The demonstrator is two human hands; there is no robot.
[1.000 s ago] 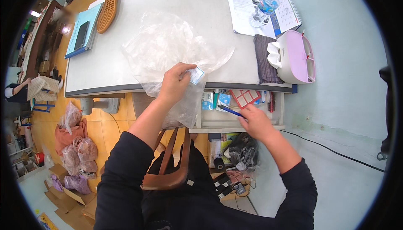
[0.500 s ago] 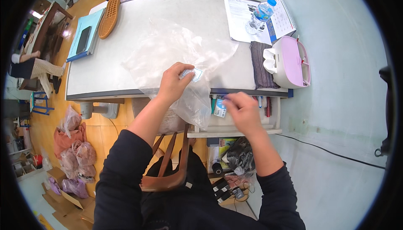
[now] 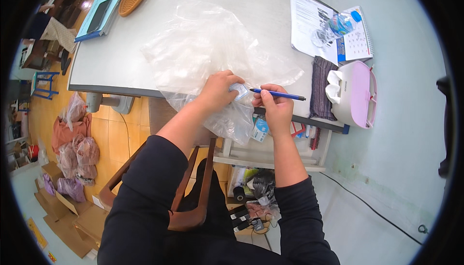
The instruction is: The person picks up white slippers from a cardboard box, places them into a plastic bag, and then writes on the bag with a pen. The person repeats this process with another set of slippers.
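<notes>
A crumpled clear plastic bag (image 3: pixel 203 37) spreads over the white table and hangs past its front edge. A small white label with blue print (image 3: pixel 238 91) lies against the bag beside my left hand (image 3: pixel 220 89). The fingers of that hand are closed on the bag at the label's edge; whether the label is stuck to it I cannot tell. In my right hand (image 3: pixel 276 110) is a blue pen (image 3: pixel 278 94), pinched between thumb and fingers. Its left end points at the label, close to its right edge.
Below the table edge an open drawer (image 3: pixel 270 157) holds a blue-and-white packet (image 3: pixel 260 129) and pens. To the right stand a pink-and-white tissue box (image 3: pixel 355 95), a dark folded cloth (image 3: pixel 323 88), a water bottle (image 3: pixel 336 27) and a calendar (image 3: pixel 358 42). A phone (image 3: pixel 100 14) rests on folders at left.
My right hand has come up from over the drawer to the label, with the blue pen now plainly in its fingers. The left hand has shifted right with the label, and the view has moved.
</notes>
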